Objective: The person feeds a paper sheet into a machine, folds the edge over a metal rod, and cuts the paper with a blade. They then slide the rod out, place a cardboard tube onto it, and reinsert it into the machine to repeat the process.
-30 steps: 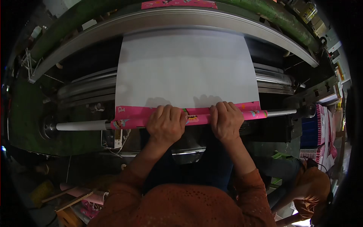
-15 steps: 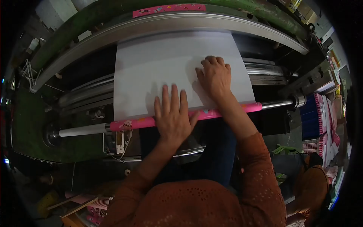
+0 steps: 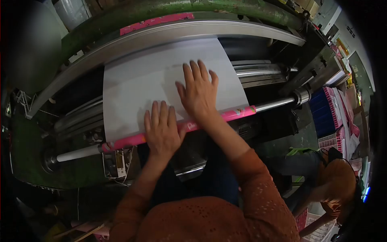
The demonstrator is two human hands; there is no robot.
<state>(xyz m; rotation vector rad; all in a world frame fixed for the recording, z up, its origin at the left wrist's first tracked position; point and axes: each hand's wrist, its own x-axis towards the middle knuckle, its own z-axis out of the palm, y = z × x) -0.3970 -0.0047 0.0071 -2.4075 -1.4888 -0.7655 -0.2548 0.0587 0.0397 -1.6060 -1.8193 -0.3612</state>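
A white sheet comes from under a long metal bar and runs down to a pink printed roll on a metal shaft. My left hand lies across the roll, its fingers stretched flat over the near part of the sheet. Farther up on the right, my right hand rests on the white surface with spread fingers, and its wrist passes above the roll. Neither hand holds anything.
The metal bar and a green roller span the machine at the back. Steel rods show on the right. A blue bin and another person are to the right. A small box hangs below the roll.
My right hand has uncurled its fingers and lies flatter on the sheet. The whole view has shifted, with the machine now farther left. My left hand stays on the roll.
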